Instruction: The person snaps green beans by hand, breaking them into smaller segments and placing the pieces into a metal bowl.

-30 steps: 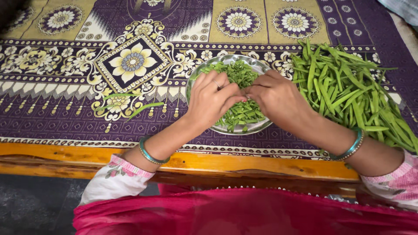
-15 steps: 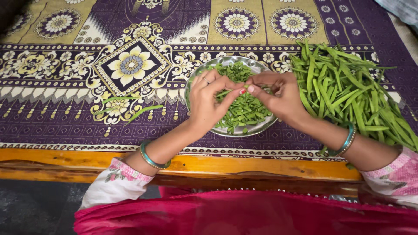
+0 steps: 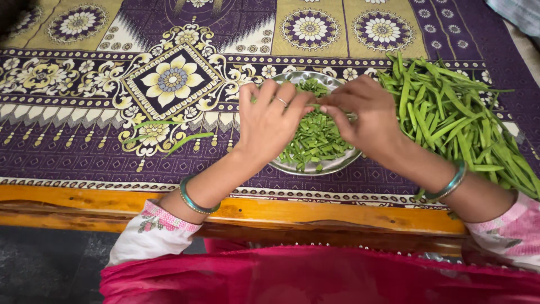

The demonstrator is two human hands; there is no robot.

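Note:
A round steel plate (image 3: pixel 344 164) holds a heap of chopped green bean pieces (image 3: pixel 315 138). Both hands hover over it. My left hand (image 3: pixel 269 125), with a ring on one finger, has its fingertips meeting those of my right hand (image 3: pixel 365 117) above the plate's far side. Between the fingertips a thin green bean is pinched, mostly hidden by the fingers. A large pile of whole green beans (image 3: pixel 455 121) lies just right of the plate, beside my right wrist.
The plate and beans rest on a purple and yellow patterned cloth (image 3: pixel 169 79) over a wooden table with an orange front edge (image 3: pixel 315 211). Two loose bean strips (image 3: pixel 169 135) lie left of the plate. Pink fabric (image 3: pixel 315 276) covers my lap below.
Both hands have lifted from the chopped heap and shifted toward the plate's far side, fingertips staying together. The left hand's fingers have spread out more.

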